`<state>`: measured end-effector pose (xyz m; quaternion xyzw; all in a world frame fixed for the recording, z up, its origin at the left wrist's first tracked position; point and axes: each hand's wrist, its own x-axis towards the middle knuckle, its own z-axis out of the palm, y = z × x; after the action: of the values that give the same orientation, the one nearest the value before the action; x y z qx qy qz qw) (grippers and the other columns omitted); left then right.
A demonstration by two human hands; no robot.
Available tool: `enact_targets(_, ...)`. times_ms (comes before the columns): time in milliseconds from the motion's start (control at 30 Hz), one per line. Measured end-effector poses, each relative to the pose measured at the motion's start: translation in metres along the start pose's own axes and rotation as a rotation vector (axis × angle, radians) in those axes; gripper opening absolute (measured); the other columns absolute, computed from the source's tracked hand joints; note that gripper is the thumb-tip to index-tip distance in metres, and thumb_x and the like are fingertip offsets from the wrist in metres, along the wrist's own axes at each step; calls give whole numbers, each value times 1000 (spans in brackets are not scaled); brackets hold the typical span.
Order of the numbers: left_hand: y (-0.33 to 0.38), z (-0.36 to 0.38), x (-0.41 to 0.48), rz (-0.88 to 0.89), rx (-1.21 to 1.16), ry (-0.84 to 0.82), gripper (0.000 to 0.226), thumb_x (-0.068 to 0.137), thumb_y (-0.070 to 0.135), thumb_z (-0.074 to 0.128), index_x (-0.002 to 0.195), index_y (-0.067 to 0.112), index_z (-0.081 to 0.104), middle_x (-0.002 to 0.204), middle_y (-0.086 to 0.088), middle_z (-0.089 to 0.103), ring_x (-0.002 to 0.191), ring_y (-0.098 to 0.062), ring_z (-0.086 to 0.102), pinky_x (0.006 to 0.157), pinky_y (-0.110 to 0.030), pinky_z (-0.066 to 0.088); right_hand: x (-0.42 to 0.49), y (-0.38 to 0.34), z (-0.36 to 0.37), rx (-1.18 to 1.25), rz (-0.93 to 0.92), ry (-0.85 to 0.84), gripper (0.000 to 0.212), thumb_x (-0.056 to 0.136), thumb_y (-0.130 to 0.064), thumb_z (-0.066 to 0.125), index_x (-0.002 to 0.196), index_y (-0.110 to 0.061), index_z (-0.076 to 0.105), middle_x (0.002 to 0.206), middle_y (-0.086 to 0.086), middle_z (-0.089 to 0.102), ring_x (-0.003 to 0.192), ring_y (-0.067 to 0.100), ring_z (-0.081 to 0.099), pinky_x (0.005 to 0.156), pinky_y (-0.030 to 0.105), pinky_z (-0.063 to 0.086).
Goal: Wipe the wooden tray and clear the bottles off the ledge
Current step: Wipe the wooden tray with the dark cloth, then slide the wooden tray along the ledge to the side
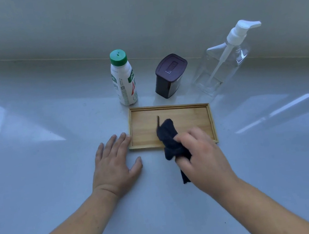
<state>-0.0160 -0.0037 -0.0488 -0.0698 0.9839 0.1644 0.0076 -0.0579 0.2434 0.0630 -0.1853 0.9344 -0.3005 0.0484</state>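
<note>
A flat wooden tray (189, 115) lies on the pale ledge (57, 171) in the middle of the view. My right hand (200, 150) grips a dark blue cloth (167, 135) bunched over the tray's front half. My left hand (114, 161) rests flat and open on the ledge, its fingertips touching the tray's left rim. Behind the tray stand a white bottle with a green cap (122, 77), a dark brown lidded container (169, 75) and a clear pump bottle (223, 60) with a white pump head.
A low pale wall (133, 9) rises right behind the bottles. The glossy ledge stretches wide to the left and right of the tray, with bright reflections on it.
</note>
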Motion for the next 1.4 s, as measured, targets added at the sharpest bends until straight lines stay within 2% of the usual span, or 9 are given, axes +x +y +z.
enact_targets(100,1,-1,-1,0,1,-8,76,90,59,44,157,24,43,164,7,42,156,-16,26,129,-49,12,-51,1,11,-203,-68,-2,24,75,-22,61,99,-26,59,95,-7,50,83,20,48,67,25,45)
enact_targets(167,2,-3,-2,0,-1,-13,77,90,60,42,157,23,44,164,6,43,156,-17,27,129,-49,12,-74,2,32,-343,-39,-211,28,80,-26,60,107,-25,59,101,-3,50,87,23,48,75,37,51)
enact_targets(300,4,-9,-1,-15,-36,-41,79,88,61,38,157,22,45,164,5,43,156,-19,28,129,-48,12,-82,14,46,-276,68,-521,60,87,-72,45,133,-34,50,121,-9,46,108,16,44,85,29,42)
enact_targets(433,23,-26,13,-177,-116,-108,73,86,65,43,144,23,55,147,1,59,139,-23,47,114,-45,37,-45,53,0,15,274,-231,60,86,-81,41,131,-43,55,129,-24,53,123,4,47,83,24,48)
enact_targets(567,59,-51,30,-543,-530,-144,60,82,66,48,132,34,53,125,4,60,97,-14,58,76,-36,46,6,96,-41,499,677,-28,67,98,-68,43,156,-34,36,160,-2,43,146,22,41,111,36,35)
enact_targets(667,80,-58,42,-712,-781,-156,47,85,65,49,121,35,49,119,6,56,95,-15,53,84,-39,40,25,103,-43,798,797,-84,70,98,-70,36,156,-32,38,157,2,50,144,27,46,123,47,31)
enact_targets(900,90,-87,35,-798,-951,-198,72,68,69,50,125,26,57,130,-1,59,123,-28,54,112,-55,42,15,88,-63,924,795,-97,88,83,-83,37,158,-36,38,160,-2,47,147,24,43,125,52,27)
enact_targets(1233,138,-99,37,-669,-991,-379,32,86,54,52,104,29,56,112,3,56,102,-18,52,83,-41,41,-21,94,-115,857,809,135,72,100,-73,32,156,-30,42,157,3,49,143,25,48,124,51,30)
enact_targets(1400,180,-77,61,-726,-1010,-418,14,105,17,53,115,9,47,122,-12,44,114,-29,43,114,-50,34,-39,108,-149,831,822,218,75,98,-75,34,155,-28,44,157,3,50,143,23,48,124,50,30)
